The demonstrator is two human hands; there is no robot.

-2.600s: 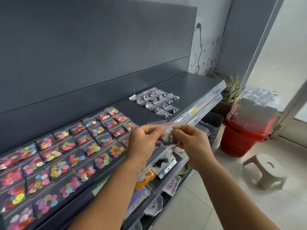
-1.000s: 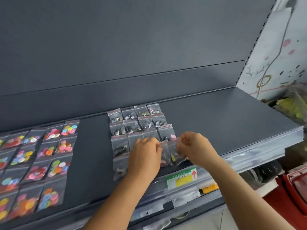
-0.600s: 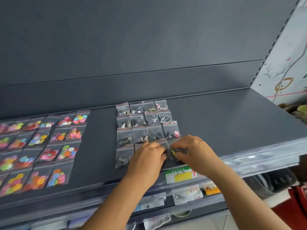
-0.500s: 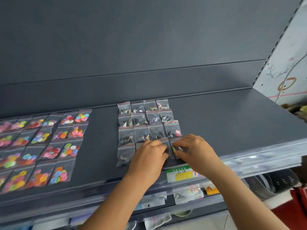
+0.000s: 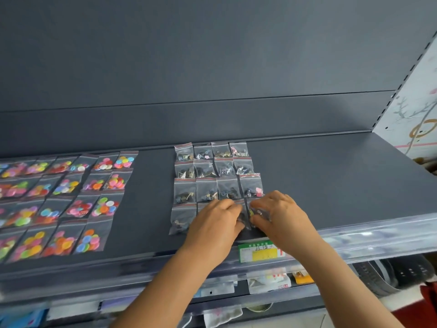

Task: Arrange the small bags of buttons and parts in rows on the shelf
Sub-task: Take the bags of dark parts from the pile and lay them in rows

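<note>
- Bags of dark parts (image 5: pixel 214 176) lie in rows on the shelf (image 5: pixel 331 181), from the back edge toward the front edge.
- Left hand (image 5: pixel 214 229) lies on the front row with curled fingers.
- Right hand (image 5: pixel 282 220) pinches a small bag (image 5: pixel 259 213) in the front row.
- Button bags (image 5: pixel 71 197) lie in rows near the left edge.

On the shelf (image 5: pixel 331 185), the button bags (image 5: pixel 63 197) lie in rows at the left, well apart from the parts bags (image 5: pixel 212 176) in rows at centre. Both hands rest on the parts block's near right corner, left hand (image 5: pixel 212 228) beside right hand (image 5: pixel 281 218). A label (image 5: pixel 259 253) sits on the shelf's near edge below them.
</note>
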